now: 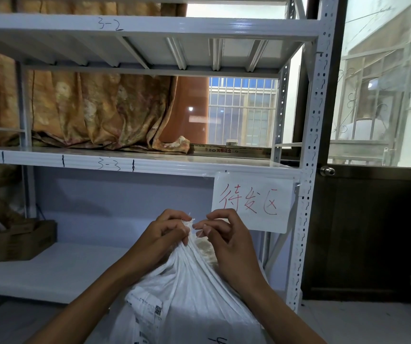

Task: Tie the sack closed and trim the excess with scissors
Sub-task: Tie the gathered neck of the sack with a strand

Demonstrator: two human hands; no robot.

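- Head view, hands and sack: the left hand (166,234) is clamped round the gathered neck (190,225) of the white woven sack (189,294). The right hand (226,235) pinches the tip of that neck, fingers curled. The sack stands near, low centre, before the metal shelf rack (50,161).
- Risk: little of the bunched mouth shows above the left fist, so a slackened grip would likely let the pleats spring open. I cannot tell whether any cord is held.
- Risk: no scissors show, so fetching them may mean freeing one hand before the knot holds.
- Around: a paper sign (251,202) with red characters hangs just beyond the right hand. A cardboard box (25,240) sits far left on the lower shelf, a curtain (100,108) behind the rack, and a door knob (327,171) to the right. Nothing blocks the hands.
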